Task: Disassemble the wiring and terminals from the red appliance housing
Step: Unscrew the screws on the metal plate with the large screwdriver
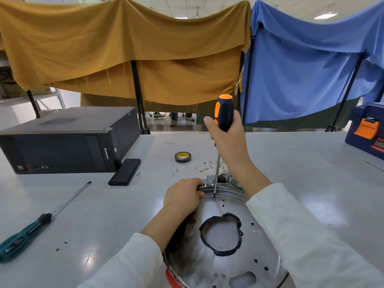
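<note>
The red appliance housing (220, 252) lies at the near edge of the surface (291, 163), its shiny metal base plate facing up and only a sliver of red showing at the bottom rim. A ring of black tape (221, 233) sits around the opening in the middle of the plate.

The left hand (182, 196) rests on the far left rim of the housing, its fingers curled over a taped bundle of wiring there and gripping it. The right hand (227, 136) is raised above the far rim, fingers wrapped tightly around the black-and-orange handle of a screwdriver (223, 113). The shaft stands almost upright, and its tip meets the plate just inside the far rim, right beside the left hand's fingers.

Just beyond the housing lie small loose parts and terminals (214, 165), with a roll of tape (183, 157) a little farther off. A green-handled screwdriver (39, 223) lies well to the left, near a black computer case (68, 140).
</note>
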### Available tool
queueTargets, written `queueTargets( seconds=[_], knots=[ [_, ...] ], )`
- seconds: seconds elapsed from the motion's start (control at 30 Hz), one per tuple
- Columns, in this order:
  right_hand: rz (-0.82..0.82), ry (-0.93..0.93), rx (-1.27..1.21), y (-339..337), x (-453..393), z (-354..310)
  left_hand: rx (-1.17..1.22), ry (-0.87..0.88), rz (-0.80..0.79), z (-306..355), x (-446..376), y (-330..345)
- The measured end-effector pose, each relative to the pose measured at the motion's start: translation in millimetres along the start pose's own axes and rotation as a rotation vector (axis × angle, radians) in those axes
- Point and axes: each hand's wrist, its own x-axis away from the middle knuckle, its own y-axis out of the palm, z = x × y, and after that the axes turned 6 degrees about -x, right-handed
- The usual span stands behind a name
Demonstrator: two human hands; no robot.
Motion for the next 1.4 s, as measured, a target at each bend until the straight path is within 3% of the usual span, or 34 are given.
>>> queueTargets(
  seconds=[0.07,0.13,0.2,0.3,0.37,0.53,0.67,0.77,0.83,0.97,1.03,1.13,1.3,1.4],
  knots=[
    [0.162,-0.024,0.004,1.6,2.3,-1.4,0.002,0.002,0.006,-0.7,0.0,1.2],
    [0.204,0.014,-0.069,3.1,4.1,-3.0,0.0,0.007,0.014,-1.2,0.2,1.9],
    [0.05,0.052,-0.183,1.3,3.9,-2.1,-0.001,0.004,0.018,-1.3,0.5,2.3],
    [-0.389,0.164,-0.373,-2.0,-2.3,-3.3,-0.003,-0.002,0.024,-0.4,0.4,2.1],
    [-0.454,0.23,-0.387,-0.8,-8.1,-3.3,-0.007,-0.001,0.024,0.1,0.3,1.4],
    [-0.145,0.117,-0.186,-2.6,-5.3,5.2,-0.013,0.006,0.019,0.0,0.1,0.7],
    [-0.008,0.097,-0.074,-11.7,-0.9,6.5,-0.01,0.014,0.02,-0.8,-0.3,2.2],
    [0.027,0.172,-0.158,-3.2,2.9,4.7,-0.011,0.02,0.022,-1.5,-1.2,2.5],
    [-0.028,0.204,-0.208,3.6,6.5,6.0,-0.014,0.015,0.022,-1.4,-1.2,2.3],
    [-0.363,0.239,-0.312,2.5,5.4,6.0,-0.016,0.01,0.02,-0.8,-0.2,1.6],
    [-0.427,0.293,-0.357,-1.8,-0.5,5.2,-0.016,0.006,0.022,-0.7,-0.4,1.1],
    [-0.339,0.28,-0.311,-7.6,-4.7,5.0,-0.028,0.005,0.017,-0.5,-0.1,0.6],
    [0.078,0.124,-0.089,-11.2,-0.7,1.1,-0.018,0.011,0.008,-0.6,-0.1,0.3],
    [0.177,0.094,-0.112,-7.0,0.3,-1.0,-0.022,0.011,0.015,-0.1,0.8,-0.3]
  ],
)
